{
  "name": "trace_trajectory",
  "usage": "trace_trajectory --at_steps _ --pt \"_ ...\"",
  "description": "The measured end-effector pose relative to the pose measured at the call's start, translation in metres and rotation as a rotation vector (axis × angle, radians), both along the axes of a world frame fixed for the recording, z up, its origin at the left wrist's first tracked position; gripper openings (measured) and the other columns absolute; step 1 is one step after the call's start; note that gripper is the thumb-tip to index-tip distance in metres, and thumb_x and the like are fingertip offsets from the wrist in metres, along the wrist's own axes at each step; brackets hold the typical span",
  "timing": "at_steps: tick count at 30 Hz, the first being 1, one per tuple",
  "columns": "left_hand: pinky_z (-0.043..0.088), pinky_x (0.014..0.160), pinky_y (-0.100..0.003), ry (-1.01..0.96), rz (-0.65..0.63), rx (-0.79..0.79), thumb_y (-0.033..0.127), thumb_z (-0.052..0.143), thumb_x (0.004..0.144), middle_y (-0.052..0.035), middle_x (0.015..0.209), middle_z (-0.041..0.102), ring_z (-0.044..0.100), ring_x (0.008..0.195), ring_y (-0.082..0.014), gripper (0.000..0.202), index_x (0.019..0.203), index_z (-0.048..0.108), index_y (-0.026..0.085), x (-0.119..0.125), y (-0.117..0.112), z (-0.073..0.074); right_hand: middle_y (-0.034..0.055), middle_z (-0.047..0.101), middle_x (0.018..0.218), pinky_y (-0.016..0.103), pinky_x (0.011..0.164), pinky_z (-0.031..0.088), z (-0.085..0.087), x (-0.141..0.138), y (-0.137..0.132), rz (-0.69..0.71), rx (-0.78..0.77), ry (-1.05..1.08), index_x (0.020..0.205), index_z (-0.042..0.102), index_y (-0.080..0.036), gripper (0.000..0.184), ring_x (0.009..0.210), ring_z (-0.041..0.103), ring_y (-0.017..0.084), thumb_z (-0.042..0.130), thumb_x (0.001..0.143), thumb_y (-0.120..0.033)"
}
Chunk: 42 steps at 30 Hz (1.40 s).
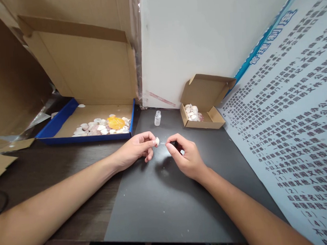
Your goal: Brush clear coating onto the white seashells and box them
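Lying beyond the left hand (136,149), a big blue-edged cardboard box (57,125) holds a heap of shells (104,127). Beyond the right hand (186,155) sits a small open carton (206,115) with more shells. A little clear bottle (157,118) stands just past both hands. The left fingertips pinch a small white shell (157,141); the right fingers close on something dark, mostly hidden, just beside it.

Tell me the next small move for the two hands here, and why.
Probably bring the right hand a touch closer to the small white shell pinched in the left hand: its fingertips hold something small and dark just short of the shell, over the dark mat.
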<state>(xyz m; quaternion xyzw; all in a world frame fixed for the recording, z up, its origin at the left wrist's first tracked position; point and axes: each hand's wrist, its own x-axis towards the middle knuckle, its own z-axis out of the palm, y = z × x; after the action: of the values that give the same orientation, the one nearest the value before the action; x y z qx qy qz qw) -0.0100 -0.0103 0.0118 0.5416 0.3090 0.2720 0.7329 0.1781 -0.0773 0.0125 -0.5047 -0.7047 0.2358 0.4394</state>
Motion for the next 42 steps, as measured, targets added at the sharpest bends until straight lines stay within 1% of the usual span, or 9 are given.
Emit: trace_trajectory --at_steps 4,10,14,20,25,27,31,37,42 --pt "0.039 0.045 -0.020 0.008 -0.004 -0.006 0.034 0.070 0.081 0.0059 0.065 0.054 0.051 0.047 -0.0059 0.025 0.082 0.052 0.018 -0.0003 0.0007 -0.0001 -0.0022 0.052 0.066 0.023 0.053 0.036 0.0015 0.0004 -0.0004 -0.001 0.004 0.008 0.087 0.057 -0.021 0.015 0.055 0.043 0.011 0.050 0.094 -0.032" --pt "0.038 0.046 -0.020 -0.011 0.026 -0.021 0.033 0.071 0.080 0.0043 0.072 0.056 0.052 0.049 -0.0057 0.024 0.081 0.053 0.017 -0.0002 0.0000 0.0020 -0.0020 0.051 0.067 0.023 0.053 0.036 0.0013 0.0007 -0.0008 -0.007 -0.005 -0.004 0.086 0.057 -0.021 0.015 0.055 0.042 0.011 0.050 0.093 -0.033" --pt "0.037 0.047 -0.019 -0.011 0.041 -0.018 0.032 0.072 0.079 0.0041 0.066 0.053 0.052 0.052 -0.0064 0.024 0.079 0.054 0.016 -0.0004 0.0011 0.0004 -0.0020 0.051 0.068 0.022 0.053 0.035 0.0005 0.0004 0.0000 -0.012 -0.003 -0.024 0.086 0.056 -0.020 0.014 0.055 0.042 0.010 0.050 0.093 -0.031" --pt "0.034 0.044 -0.017 -0.044 0.046 -0.044 0.033 0.072 0.079 0.0033 0.064 0.054 0.049 0.049 -0.0052 0.023 0.077 0.056 0.015 -0.0007 0.0026 -0.0001 -0.0033 0.048 0.063 0.022 0.052 0.035 0.0029 0.0004 0.0005 -0.105 0.032 -0.030 0.082 0.056 -0.020 0.015 0.054 0.042 0.010 0.051 0.092 -0.030" --pt "0.032 0.043 -0.016 -0.073 0.021 -0.121 0.030 0.071 0.080 0.0049 0.054 0.051 0.046 0.046 -0.0049 0.021 0.076 0.057 0.015 -0.0012 0.0024 0.0034 -0.0030 0.050 0.066 0.022 0.054 0.036 0.0026 0.0003 -0.0011 -0.006 0.068 0.016 0.084 0.056 -0.020 0.014 0.055 0.043 0.010 0.050 0.093 -0.029" --pt "0.033 0.043 -0.016 -0.084 0.020 -0.136 0.028 0.071 0.080 0.0048 0.055 0.052 0.047 0.046 -0.0050 0.019 0.076 0.058 0.015 -0.0014 0.0023 0.0039 -0.0030 0.050 0.066 0.022 0.054 0.036 0.0024 0.0003 -0.0009 -0.018 0.050 0.000 0.084 0.056 -0.020 0.013 0.055 0.042 0.010 0.050 0.093 -0.029" --pt "0.033 0.043 -0.017 -0.091 0.033 -0.136 0.027 0.071 0.079 0.0042 0.058 0.054 0.047 0.047 -0.0049 0.018 0.077 0.058 0.015 -0.0016 0.0018 0.0042 -0.0041 0.046 0.062 0.022 0.051 0.034 0.0039 0.0014 0.0001 -0.113 0.059 0.008 0.081 0.054 -0.020 0.015 0.053 0.040 0.010 0.050 0.092 -0.028" --pt "0.032 0.044 -0.017 -0.093 0.015 -0.139 0.027 0.071 0.078 0.0052 0.053 0.049 0.045 0.047 -0.0052 0.019 0.075 0.057 0.015 -0.0021 0.0015 0.0040 -0.0042 0.047 0.062 0.022 0.052 0.035 0.0040 0.0017 -0.0005 -0.027 0.055 0.050 0.083 0.056 -0.020 0.015 0.053 0.041 0.010 0.050 0.093 -0.030" --pt "0.031 0.044 -0.017 -0.102 0.036 -0.140 0.025 0.069 0.078 0.0052 0.051 0.049 0.042 0.046 -0.0053 0.018 0.074 0.053 0.017 -0.0022 0.0016 0.0022 -0.0044 0.045 0.061 0.022 0.051 0.034 0.0026 0.0026 0.0007 -0.111 0.044 0.046 0.082 0.055 -0.020 0.015 0.052 0.040 0.009 0.051 0.093 -0.029"
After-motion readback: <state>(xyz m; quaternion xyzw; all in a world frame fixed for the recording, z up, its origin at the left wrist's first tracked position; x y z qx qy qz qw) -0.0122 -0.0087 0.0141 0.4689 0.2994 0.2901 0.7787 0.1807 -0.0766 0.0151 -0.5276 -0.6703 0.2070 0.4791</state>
